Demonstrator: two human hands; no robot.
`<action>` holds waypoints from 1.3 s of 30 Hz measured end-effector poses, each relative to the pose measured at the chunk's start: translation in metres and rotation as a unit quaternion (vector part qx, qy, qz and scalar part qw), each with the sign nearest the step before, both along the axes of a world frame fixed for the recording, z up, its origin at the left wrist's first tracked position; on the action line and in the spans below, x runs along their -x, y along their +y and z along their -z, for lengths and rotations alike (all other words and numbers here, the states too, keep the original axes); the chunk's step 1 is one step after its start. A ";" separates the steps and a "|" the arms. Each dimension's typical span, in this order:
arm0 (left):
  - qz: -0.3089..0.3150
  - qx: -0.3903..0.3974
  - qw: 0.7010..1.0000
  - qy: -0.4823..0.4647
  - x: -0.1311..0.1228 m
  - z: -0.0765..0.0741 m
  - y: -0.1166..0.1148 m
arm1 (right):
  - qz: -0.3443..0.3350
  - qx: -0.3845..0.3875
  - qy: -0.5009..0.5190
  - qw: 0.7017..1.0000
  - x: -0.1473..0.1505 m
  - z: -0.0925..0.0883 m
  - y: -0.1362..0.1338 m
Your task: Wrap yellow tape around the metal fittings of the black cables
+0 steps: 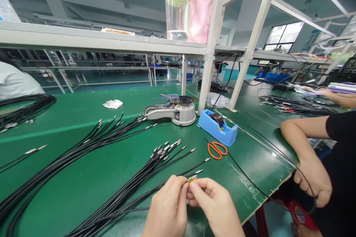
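Observation:
My left hand [167, 207] is closed, pinching a black cable near its end, at the lower middle of the head view. Fingertips of my right hand [211, 204] are pressed on a small piece of yellowish tape [191, 179] at that cable's end, where a silvery metal tip shows. Both hands nearly touch each other and partly hide the cable. To their left lies a bundle of black cables [139, 177] with metal connectors at the ends. Orange-handled scissors [217, 150] rest beyond my right hand, near a blue tape dispenser [218, 127] holding a brown roll.
A round grey tape machine [183, 113] stands at the back, with a white glove [112, 104] left of it. Another cable bundle [69, 155] crosses the green table. A co-worker's arm [306, 155] is at the right edge. White shelf posts [210, 52] rise behind.

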State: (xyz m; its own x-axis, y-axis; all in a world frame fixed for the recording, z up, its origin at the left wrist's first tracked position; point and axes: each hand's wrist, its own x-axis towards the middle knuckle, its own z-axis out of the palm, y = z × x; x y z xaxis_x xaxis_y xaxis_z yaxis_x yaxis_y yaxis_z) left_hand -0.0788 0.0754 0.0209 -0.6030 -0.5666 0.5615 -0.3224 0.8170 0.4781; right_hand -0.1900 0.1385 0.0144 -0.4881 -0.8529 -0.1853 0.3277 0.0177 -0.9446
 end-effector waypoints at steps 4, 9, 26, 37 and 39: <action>-0.009 -0.011 0.999 0.033 -0.002 -0.005 -0.002 | 0.001 0.008 -0.180 0.984 -0.006 -0.004 0.005; -0.019 -0.007 0.998 0.060 -0.004 -0.010 -0.002 | 0.094 0.032 -0.161 0.982 -0.017 -0.006 0.005; -0.003 0.010 0.999 0.047 -0.006 -0.004 -0.001 | 0.135 0.085 0.014 0.987 -0.032 -0.002 -0.007; -0.028 -0.150 0.988 0.033 -0.004 -0.011 0.002 | 0.126 0.098 0.042 0.986 -0.030 0.000 -0.007; -0.030 -0.157 0.987 0.032 -0.003 -0.014 0.003 | 0.133 0.099 0.053 0.985 -0.030 -0.001 -0.006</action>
